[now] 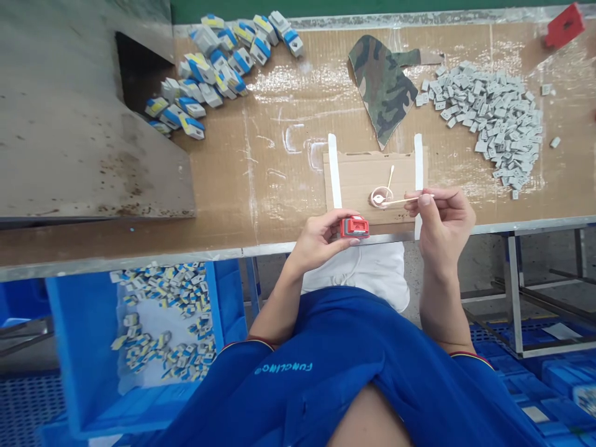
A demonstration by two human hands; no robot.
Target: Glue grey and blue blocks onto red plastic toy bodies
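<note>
My left hand (321,239) is closed round a small red and grey plastic block (354,227) at the table's front edge. Between thumb and fingers, my right hand (442,217) pinches a cotton swab (403,200), whose far end reaches the small round cup (382,189). White stuff shows inside that cup; whether the swab tip touches it I cannot tell. A second cotton swab (391,177) leans out of the cup, pointing away from me. Under the cup lies a cardboard sheet (354,180), held by white tape strips (334,171) at its sides.
Many small grey pieces (503,118) are heaped at the right. A camouflage cloth (384,87) lies behind the cardboard. White, blue and yellow blocks (223,62) spread at the back left beside a metal chute (153,167). Below the table, a blue crate (84,347) holds similar blocks.
</note>
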